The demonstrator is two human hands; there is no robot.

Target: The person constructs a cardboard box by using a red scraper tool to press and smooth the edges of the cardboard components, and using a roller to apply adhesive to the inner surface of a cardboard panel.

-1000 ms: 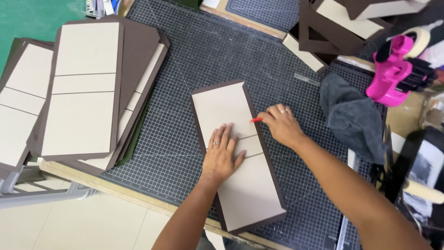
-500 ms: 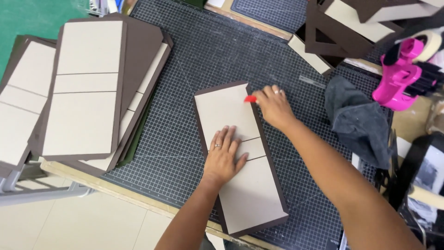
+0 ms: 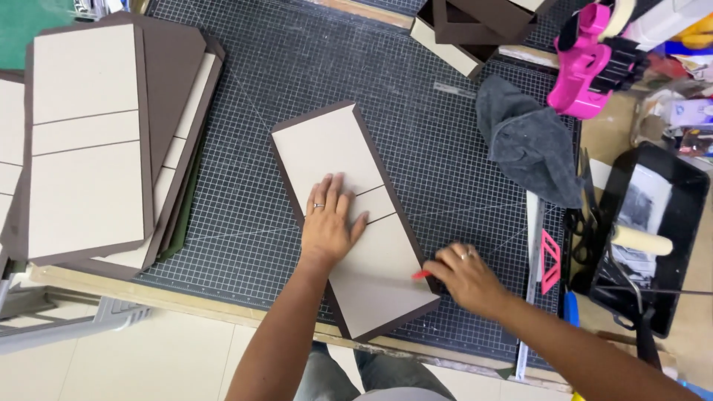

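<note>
Left hand (image 3: 330,223), fingers spread, flat on long beige-and-brown 3-panel board cover (image 3: 355,215); right hand (image 3: 464,278) pinches small red tool (image 3: 421,275) against its right long edge, nearer the near end.

We see open gridded mat (image 3: 245,134) between the board cover (image 3: 353,215) under our hands and the stack of covers (image 3: 96,141) along the surface's left edge. Toward the far edge, bare mat runs up to the brown boxes (image 3: 475,26). Rightward, a grey cloth (image 3: 527,141), a steel ruler (image 3: 531,245) and a black paint tray (image 3: 653,230) crowd the right edge.
</note>
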